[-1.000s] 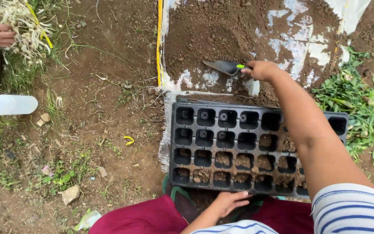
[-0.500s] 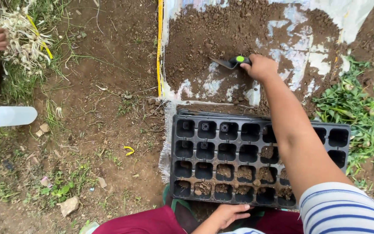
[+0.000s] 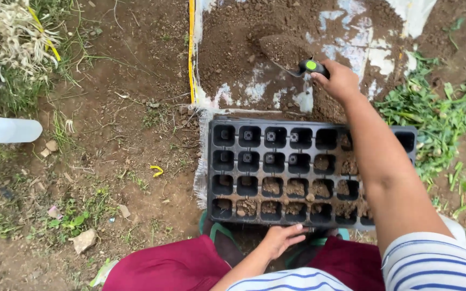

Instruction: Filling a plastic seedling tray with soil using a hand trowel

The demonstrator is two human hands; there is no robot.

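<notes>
A black seedling tray (image 3: 227, 161) with several square cells lies on the ground in front of me; the nearer cells hold some soil, the farther ones are bare. My right hand (image 3: 341, 80) reaches past the tray and grips a small trowel (image 3: 297, 60) with a black and green handle. Its blade carries a heap of soil over the soil pile (image 3: 233, 48) on a white sheet. My left hand (image 3: 281, 238) rests with fingers spread on the tray's near edge.
A white plastic bottle (image 3: 9, 130) lies at the left. Pale roots and weeds (image 3: 22, 37) lie at top left. Green leaves (image 3: 443, 113) spread to the right. A yellow strip (image 3: 191, 54) edges the sheet. My red trousers (image 3: 163, 267) are below.
My right hand has pushed the trowel farther into the soil pile and lifted a load of soil onto the blade. The other person's hand at the far left has left the view.
</notes>
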